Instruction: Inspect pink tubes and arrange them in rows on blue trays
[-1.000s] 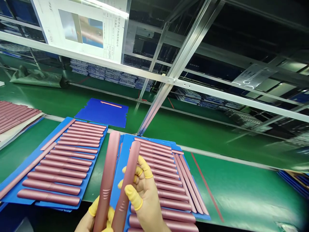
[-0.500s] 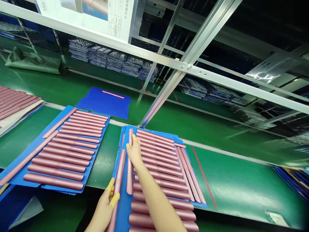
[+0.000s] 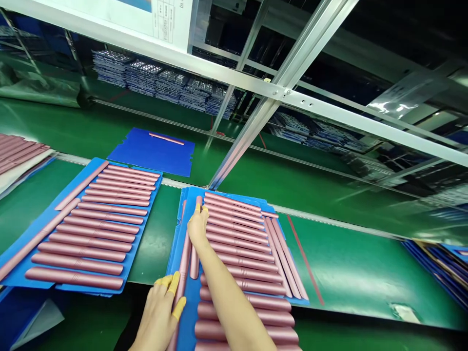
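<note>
A blue board (image 3: 188,312) in front of me carries a row of long pink metallic tubes (image 3: 237,235), with several more upright along its right side. My left hand (image 3: 159,307), with yellow covers on its fingertips, grips a pink tube (image 3: 182,287) lying lengthwise at the board's left side, thumb on one side and fingers on the other. My right hand (image 3: 198,225), also with yellow fingertip covers, is closed around the upper part of a second lengthwise tube (image 3: 194,263) beside it. My right forearm hides part of the row.
On the left, another blue board (image 3: 44,214) holds a similar row of pink tubes. Behind lies a dark blue sheet (image 3: 153,156) with one thin pink piece. A metal post (image 3: 248,131) rises just beyond the boards. Stacked boards (image 3: 438,273) stand at the far right.
The left-hand tube has shifted right, nearer the second tube. My right hand has slid its tube slightly toward the board's far edge. The whole view has moved a little.
</note>
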{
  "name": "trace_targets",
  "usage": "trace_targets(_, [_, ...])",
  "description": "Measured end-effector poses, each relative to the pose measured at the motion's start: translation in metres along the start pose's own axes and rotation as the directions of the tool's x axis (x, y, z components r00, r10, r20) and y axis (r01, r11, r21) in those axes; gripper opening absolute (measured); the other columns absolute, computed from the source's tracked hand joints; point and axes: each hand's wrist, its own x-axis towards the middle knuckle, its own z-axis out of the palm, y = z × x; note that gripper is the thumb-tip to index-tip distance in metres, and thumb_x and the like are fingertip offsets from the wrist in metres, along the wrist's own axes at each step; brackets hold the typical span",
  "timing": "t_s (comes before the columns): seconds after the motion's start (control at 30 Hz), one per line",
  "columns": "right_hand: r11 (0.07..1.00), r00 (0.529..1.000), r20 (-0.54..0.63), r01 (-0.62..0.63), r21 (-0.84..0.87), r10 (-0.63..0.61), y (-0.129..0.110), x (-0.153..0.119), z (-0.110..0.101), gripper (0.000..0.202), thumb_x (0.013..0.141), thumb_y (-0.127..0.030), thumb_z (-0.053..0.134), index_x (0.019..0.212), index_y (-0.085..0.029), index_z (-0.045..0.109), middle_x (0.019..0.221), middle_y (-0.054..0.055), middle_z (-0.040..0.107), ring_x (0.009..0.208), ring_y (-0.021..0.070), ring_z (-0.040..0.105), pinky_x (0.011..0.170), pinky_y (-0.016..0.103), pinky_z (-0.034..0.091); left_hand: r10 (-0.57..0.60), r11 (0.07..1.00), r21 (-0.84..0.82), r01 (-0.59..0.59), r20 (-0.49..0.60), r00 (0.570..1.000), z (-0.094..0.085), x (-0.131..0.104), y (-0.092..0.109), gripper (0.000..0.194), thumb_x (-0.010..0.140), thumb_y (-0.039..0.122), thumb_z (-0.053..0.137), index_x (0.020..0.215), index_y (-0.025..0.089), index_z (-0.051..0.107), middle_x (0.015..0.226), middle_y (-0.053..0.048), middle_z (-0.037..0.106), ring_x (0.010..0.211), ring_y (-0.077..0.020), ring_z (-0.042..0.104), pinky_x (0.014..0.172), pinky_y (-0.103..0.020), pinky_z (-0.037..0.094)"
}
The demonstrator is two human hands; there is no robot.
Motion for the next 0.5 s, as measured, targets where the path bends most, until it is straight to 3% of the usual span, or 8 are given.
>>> trace_targets(0.17, [0.998, 0.997, -0.078, 0.030, 0.059, -0.026, -0.002, -0.003, 0.002, 0.051, 0.077, 0.000, 0.035, 0.125, -0.002, 0.051, 0.136, 0.024, 0.040, 0.126, 0.0307, 0.036, 0.103, 0.041, 0.030, 0.155, 0.965, 0.215, -0.148, -0.018, 0.988, -0.003, 0.000, -0.020, 0.040, 0.081, 0.037, 0.054, 0.117, 0.023, 0.061, 0.119, -0.012, 0.059, 0.116, -0.0293, 0.050, 0.101, -0.050, 0.038])
trace_targets(0.3, [0.990, 0.983, -0.176, 0.079, 0.114, -0.058, 0.009, -0.007, -0.017, 0.043, 0.081, -0.008, 0.039, 0.119, -0.011, 0.058, 0.132, 0.017, 0.046, 0.124, 0.0291, 0.038, 0.103, 0.044, 0.031, 0.094, 0.981, 0.168, -0.095, 0.010, 0.995, -0.004, 0.009, -0.031, 0.043, 0.084, 0.038, 0.049, 0.124, 0.023, 0.055, 0.123, -0.011, 0.054, 0.120, -0.0270, 0.048, 0.103, -0.050, 0.036])
trace_targets(0.4, [0.984, 0.964, -0.261, 0.098, 0.149, -0.057, 0.052, -0.022, -0.051, 0.038, 0.085, -0.017, 0.038, 0.116, -0.015, 0.059, 0.125, 0.014, 0.053, 0.118, 0.0259, 0.043, 0.101, 0.045, 0.034, -0.043, 0.999, -0.019, 0.043, 0.033, 0.999, -0.009, 0.036, -0.030, 0.049, 0.080, 0.040, 0.052, 0.123, 0.018, 0.054, 0.118, -0.013, 0.054, 0.105, -0.0256, 0.056, 0.100, -0.048, 0.040])
trace_targets(0.5, [0.972, 0.913, -0.407, 0.093, 0.214, 0.002, 0.130, -0.062, -0.088, 0.038, 0.084, -0.032, 0.041, 0.110, -0.014, 0.062, 0.114, 0.015, 0.060, 0.113, 0.0266, 0.049, 0.100, 0.047, 0.035, -0.136, 0.976, -0.164, 0.143, 0.054, 0.989, -0.011, 0.076, -0.028, 0.053, 0.074, 0.039, 0.056, 0.118, 0.011, 0.056, 0.112, -0.015, 0.057, 0.098, -0.0260, 0.060, 0.096, -0.046, 0.042])
